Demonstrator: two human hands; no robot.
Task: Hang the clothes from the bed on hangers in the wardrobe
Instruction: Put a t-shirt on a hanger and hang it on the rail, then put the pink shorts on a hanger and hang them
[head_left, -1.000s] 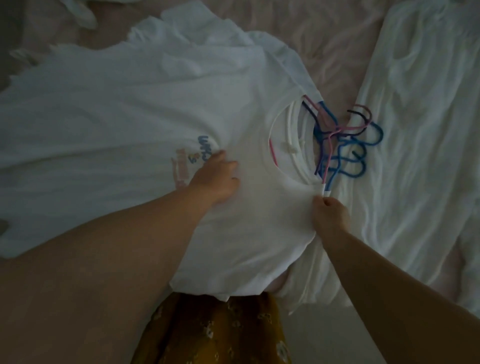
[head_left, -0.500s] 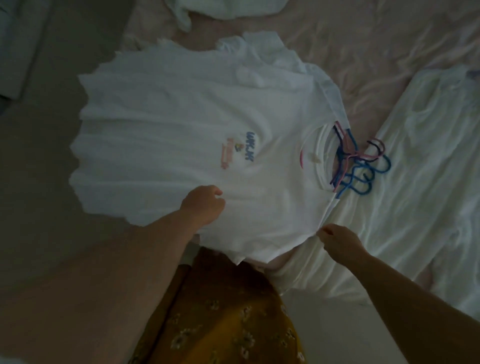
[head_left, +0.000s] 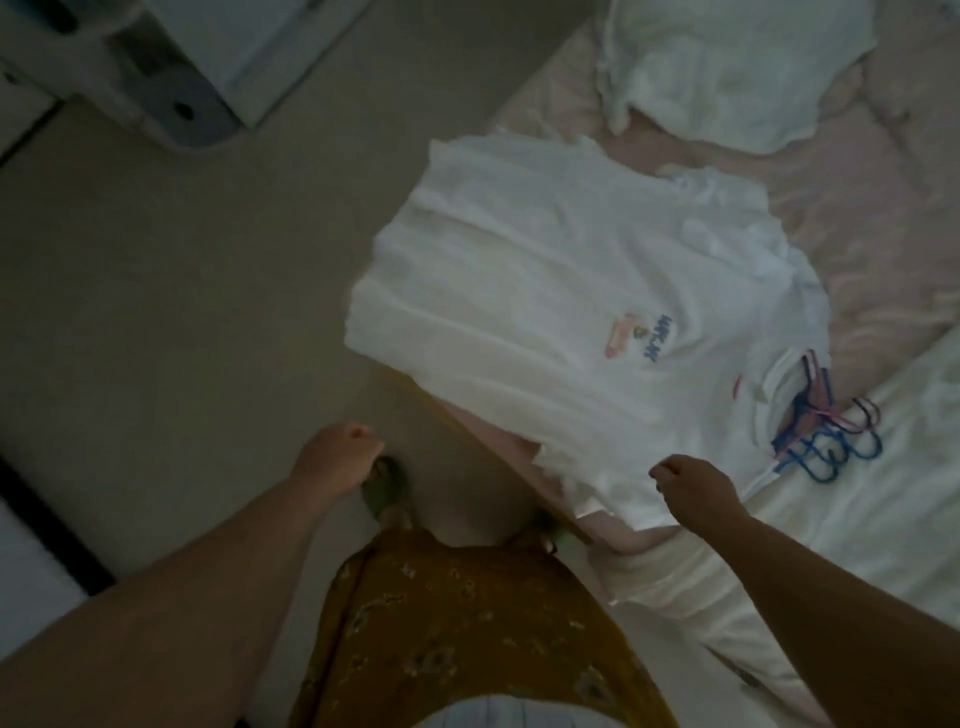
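White cotton t-shirt (head_left: 571, 312) lies flat on the bed (head_left: 872, 270), front up with the small print showing, hem end hanging over the bed edge. Laid out like that, probably so a hanger can go in through the neck.

Bundle of hangers (head_left: 826, 431), blue and pink, sits at the collar, hooks pointing out onto a second white garment (head_left: 857, 519). Looks staged for one to be pulled and fed in. Can't tell if any is already inside the shirt.

Right hand (head_left: 691, 480): fingers curled, at the near shoulder or sleeve edge of the shirt. May be pinching the fabric, may be just above it. Dim and blurred, can't tell. Shirt spreads ahead of that hand, hangers ahead and to its right, close.

Left hand (head_left: 337, 457): loose fist, holding nothing, over the floor (head_left: 182, 312), well clear of the bed. Shirt is off to its right.

Another crumpled white garment (head_left: 727, 67) lies far ahead of both hands on the bed.

Judgement: shirt not on a hanger yet, nothing near the wardrobe.
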